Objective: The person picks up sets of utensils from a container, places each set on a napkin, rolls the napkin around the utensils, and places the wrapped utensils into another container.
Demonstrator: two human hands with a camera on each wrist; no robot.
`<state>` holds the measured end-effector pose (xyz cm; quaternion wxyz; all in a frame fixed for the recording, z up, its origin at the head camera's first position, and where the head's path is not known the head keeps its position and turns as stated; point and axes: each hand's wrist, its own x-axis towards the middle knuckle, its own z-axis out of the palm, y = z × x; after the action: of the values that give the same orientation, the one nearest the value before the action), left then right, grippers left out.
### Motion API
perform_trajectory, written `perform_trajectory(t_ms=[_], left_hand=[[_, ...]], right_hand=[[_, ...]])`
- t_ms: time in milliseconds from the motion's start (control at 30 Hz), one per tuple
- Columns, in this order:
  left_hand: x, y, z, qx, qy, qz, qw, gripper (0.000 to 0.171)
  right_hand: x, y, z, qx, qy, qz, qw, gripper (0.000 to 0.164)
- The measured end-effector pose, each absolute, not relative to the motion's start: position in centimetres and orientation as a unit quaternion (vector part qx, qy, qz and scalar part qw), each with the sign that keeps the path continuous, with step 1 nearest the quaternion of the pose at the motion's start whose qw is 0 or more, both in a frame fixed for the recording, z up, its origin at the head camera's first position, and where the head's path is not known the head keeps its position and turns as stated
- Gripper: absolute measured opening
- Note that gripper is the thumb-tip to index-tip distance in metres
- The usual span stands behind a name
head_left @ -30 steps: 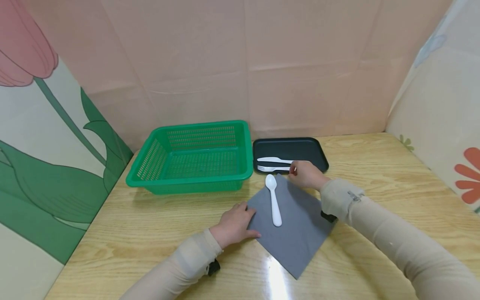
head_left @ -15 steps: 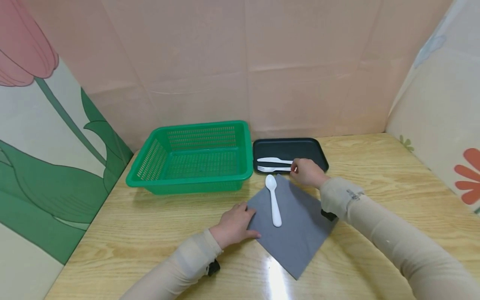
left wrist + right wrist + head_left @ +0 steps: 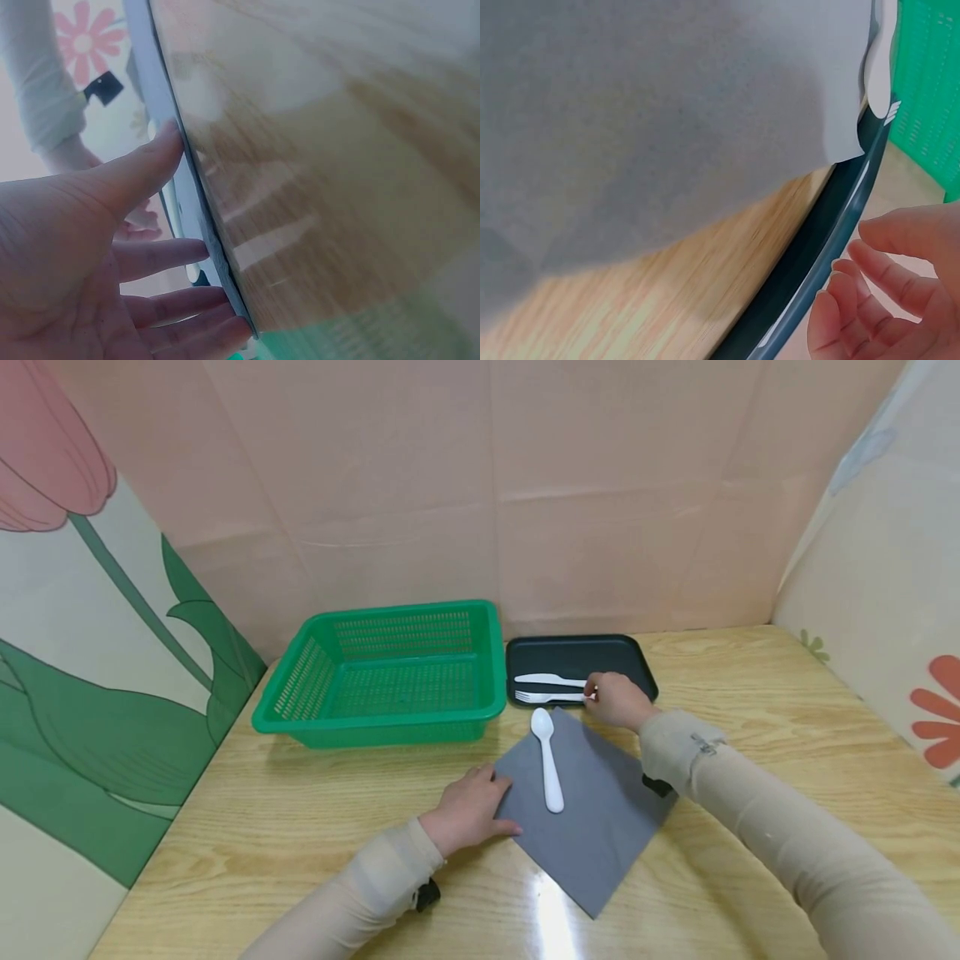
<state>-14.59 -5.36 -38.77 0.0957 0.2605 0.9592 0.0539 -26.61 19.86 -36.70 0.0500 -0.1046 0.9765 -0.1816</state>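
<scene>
My left hand [image 3: 467, 810] rests at the left corner of a grey napkin [image 3: 600, 810], its thumb and straight fingers spread along the edge. A white plastic spoon [image 3: 551, 777] lies on the napkin, bowl toward the back. My right hand [image 3: 618, 700] is over the front right of a black tray [image 3: 577, 652], fingertips right at the handle of a white fork [image 3: 540, 697]. In the right wrist view its fingers [image 3: 889, 281] are loosely curled, with nothing visible between thumb and forefinger. A white knife [image 3: 543, 678] lies behind the fork, its handle partly hidden by the hand.
A green plastic basket [image 3: 405, 725] with slotted walls stands left of the tray, close against it. All of it stands on a wood-grain table [image 3: 315, 827]. A pink sheet [image 3: 600, 510] hangs behind the table, with printed flower panels at both sides.
My right hand has shifted slightly to the right along the fork handle, leaving more of it visible. The left hand, napkin, spoon and knife have stayed in place.
</scene>
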Motion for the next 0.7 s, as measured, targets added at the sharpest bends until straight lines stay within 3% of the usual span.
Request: perform_trajectory(t_ms=[700], left_hand=[[-14.62,-5.37,-38.65,0.262,0.959,0.051,0.095,0.066]], right_hand=[[-27.37,19.7,-36.66,-0.104,0.982,-0.155,0.03,0.019]])
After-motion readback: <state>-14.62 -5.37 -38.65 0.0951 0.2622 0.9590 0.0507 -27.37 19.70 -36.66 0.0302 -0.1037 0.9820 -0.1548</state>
